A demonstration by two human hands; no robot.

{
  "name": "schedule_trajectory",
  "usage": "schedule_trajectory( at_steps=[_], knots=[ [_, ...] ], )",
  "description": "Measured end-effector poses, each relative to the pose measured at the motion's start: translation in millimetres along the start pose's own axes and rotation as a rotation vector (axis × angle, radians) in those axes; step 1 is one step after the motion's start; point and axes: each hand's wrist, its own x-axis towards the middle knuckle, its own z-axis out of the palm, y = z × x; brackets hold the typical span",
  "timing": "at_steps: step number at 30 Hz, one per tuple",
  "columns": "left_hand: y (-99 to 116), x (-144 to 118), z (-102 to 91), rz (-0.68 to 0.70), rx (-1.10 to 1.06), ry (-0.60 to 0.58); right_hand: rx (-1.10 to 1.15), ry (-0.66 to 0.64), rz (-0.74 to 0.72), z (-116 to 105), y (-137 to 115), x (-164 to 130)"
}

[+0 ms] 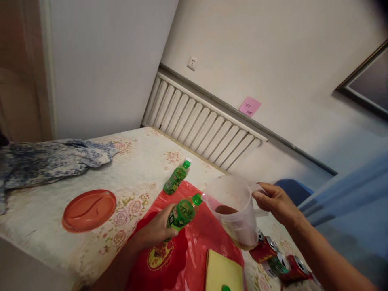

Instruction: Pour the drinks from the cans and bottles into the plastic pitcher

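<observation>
Bottle (183,213) gripped in L hand (157,230), cap on, neck tipped at pitcher (235,210). R hand (274,202) closed on pitcher handle. Judged: uncap 1st, keep pitcher steady over desk (133,161).

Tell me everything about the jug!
The jug looks like clear, cloudy plastic, with a wide open mouth and a handle on its right side. The right hand grips that handle and holds the jug up, tilted, above the red bag. A little brownish liquid sits in the bottom. The bottle in the left hand points its green cap at the rim.
</observation>
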Motion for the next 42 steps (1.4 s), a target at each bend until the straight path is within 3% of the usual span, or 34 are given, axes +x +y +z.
schedule_trajectory(
  at_steps=[6,18,30,42],
  knots=[
    [0.8,-0.1,2.1,-0.006,-0.047,-0.006,-0.084,-0.03,-0.006,-2.4,-13.4,3.3],
    [-9.3,3.5,3.4,-0.004,0.085,0.007,-0.216,-0.08,-0.03,-0.6,-42.5,5.7],
    [-2.3,4.3,3.4,-0.036,0.164,-0.035,-0.37,-0.181,-0.046,-6.2,-49.9,10.2],
    [-11.8,6.6,3.7,-0.023,0.18,-0.031,-0.449,-0.235,-0.068,-9.1,-52.1,17.1]
  ],
)
